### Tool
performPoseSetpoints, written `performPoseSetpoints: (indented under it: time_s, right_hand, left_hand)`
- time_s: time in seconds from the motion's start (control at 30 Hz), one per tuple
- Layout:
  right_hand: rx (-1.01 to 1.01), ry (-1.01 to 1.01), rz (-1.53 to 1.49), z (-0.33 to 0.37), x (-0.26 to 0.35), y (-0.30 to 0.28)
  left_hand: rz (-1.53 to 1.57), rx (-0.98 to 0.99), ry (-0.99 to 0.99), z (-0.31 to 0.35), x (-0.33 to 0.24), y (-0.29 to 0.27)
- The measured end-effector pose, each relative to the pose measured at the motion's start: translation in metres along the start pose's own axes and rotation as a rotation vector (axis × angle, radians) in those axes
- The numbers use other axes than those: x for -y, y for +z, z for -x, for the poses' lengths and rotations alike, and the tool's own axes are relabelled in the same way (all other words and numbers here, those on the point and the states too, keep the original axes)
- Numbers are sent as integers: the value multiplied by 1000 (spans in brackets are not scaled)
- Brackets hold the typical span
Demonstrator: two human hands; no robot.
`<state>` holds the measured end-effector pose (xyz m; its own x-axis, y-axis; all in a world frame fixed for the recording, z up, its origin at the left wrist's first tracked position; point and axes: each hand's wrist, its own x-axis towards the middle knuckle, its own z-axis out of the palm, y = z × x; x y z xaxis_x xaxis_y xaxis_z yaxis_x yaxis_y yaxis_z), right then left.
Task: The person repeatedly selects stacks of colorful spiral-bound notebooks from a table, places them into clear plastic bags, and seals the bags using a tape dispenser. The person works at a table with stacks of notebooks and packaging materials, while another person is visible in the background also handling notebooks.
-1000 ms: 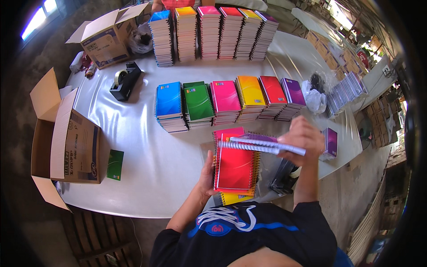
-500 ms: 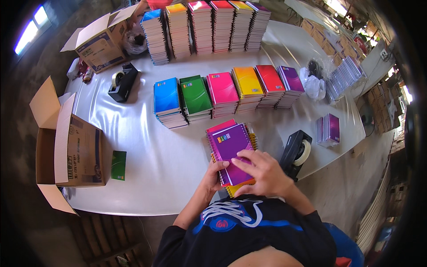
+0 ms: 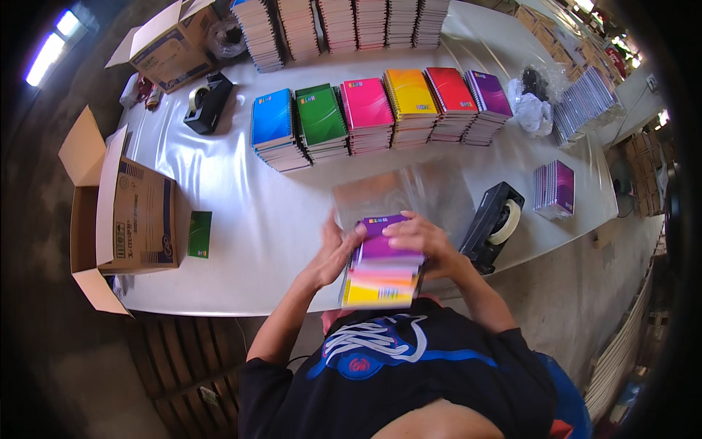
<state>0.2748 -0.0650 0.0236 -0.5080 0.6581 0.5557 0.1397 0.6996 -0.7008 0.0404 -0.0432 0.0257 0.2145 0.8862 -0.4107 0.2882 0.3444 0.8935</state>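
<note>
Close in front of my body, a small stack of spiral-bound notebooks (image 3: 386, 252) is tilted between my hands, purple cover uppermost and a yellow cover at the end nearest me. My left hand (image 3: 338, 247) is closed on its left side, thumb near the purple cover. On the right side, my right hand (image 3: 424, 243) grips the stack with fingers over the purple cover; motion blurs both hands a little. Just beyond the notebooks lies a clear plastic bag (image 3: 431, 192), flat on the table.
Notebook stacks in several colours, such as blue (image 3: 273, 117) and yellow (image 3: 411, 94), line the table (image 3: 241, 219). A tape dispenser (image 3: 491, 227) stands right, another (image 3: 208, 104) far left. An open carton (image 3: 146, 219) is left, beside a green notebook (image 3: 199, 234). Purple-covered notebooks (image 3: 561, 186) stand right.
The notebook stack has tipped and come closer to my body, and my right hand has gone from touching the cover to gripping the side. The plastic bag now shows beyond it. The view has shifted.
</note>
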Motion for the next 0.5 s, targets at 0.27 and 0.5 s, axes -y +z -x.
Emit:
performPoseSetpoints:
  time_s: [0.27, 0.5]
  right_hand:
    - [-163, 539, -569, 56, -58, 32]
    - [-223, 562, -356, 68, -63, 57]
  left_hand:
    - [281, -96, 519, -12, 64, 68]
    - [488, -159, 524, -21, 82, 96]
